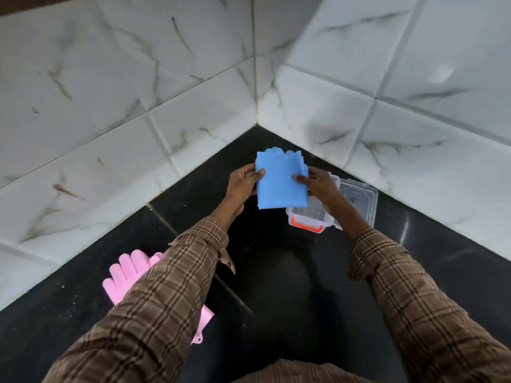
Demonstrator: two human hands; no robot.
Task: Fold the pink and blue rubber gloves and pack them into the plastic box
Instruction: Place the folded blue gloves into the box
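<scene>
Head view, looking down into a corner of a black counter (83, 322) enclosed by 2 white marble-patterned tiled walls (110, 106).

Nearest the camera, 2 forearms in brown checked sleeves (154, 308) are seen reaching forward toward the corner.

Under the left sleeve, near the counter's left edge by the left wall, the pink gloves (124, 275) are laid flat on the counter. Their fingers point toward the left wall; the cuff end (203, 324) shows again on the near side of the sleeve. The middle part is hidden by the arm, so it cannot be told how many pink gloves are stacked there. They are not touched by either hand.

Further out, the blue glove (280, 181) is held up above the counter, folded into a roughly rectangular flat packet, with scalloped edges showing at its far end. It is pinched at its left edge by the left hand (243, 183), thumb on top, and at its right edge by the right hand (320, 186), thumb on top. Both hands are closed on the glove.

Just beyond and beneath the right hand, the clear plastic box (307, 219) with an orange latch (308, 226) stands on the counter near the right wall, open. Its clear lid (359, 200) is seen beside it on the wall side. The box's inside is partly hidden by the right hand and the blue glove.
</scene>
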